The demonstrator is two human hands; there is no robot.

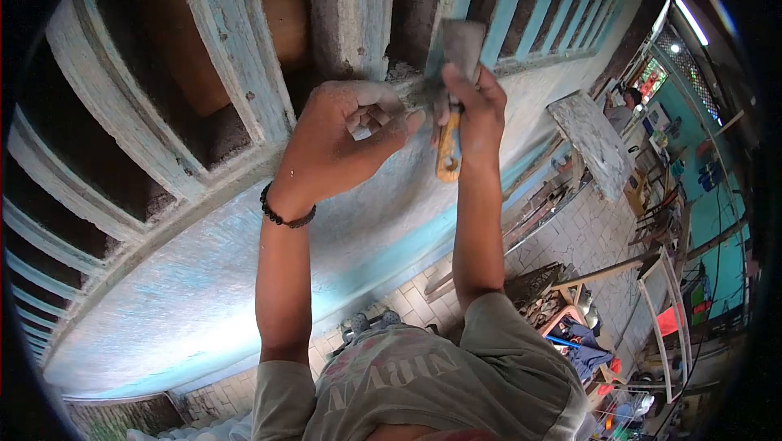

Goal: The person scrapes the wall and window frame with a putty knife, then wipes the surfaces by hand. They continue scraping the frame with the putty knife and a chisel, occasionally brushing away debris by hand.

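Note:
My right hand (481, 111) is wrapped round a scraper (463, 46) with a wide metal blade pointing up and a worn yellow handle (448, 152) hanging below the fingers. Beside it on the left, my left hand (338, 140) is dusty, its fingers curled toward the thumb with a gap between them; nothing shows in it. A beaded bracelet (285, 211) circles that wrist. Both hands are in front of a ledge under worn, pale blue slats (236, 50). Below the ledge runs a wall (220, 278) with patchy white and blue paint.
A stained board (590, 140) leans at the right. Beyond it, a person (623, 111) is in the background. A wooden frame (668, 327), a pile of cloth and tools (578, 343) and a tiled floor (570, 233) lie at the lower right.

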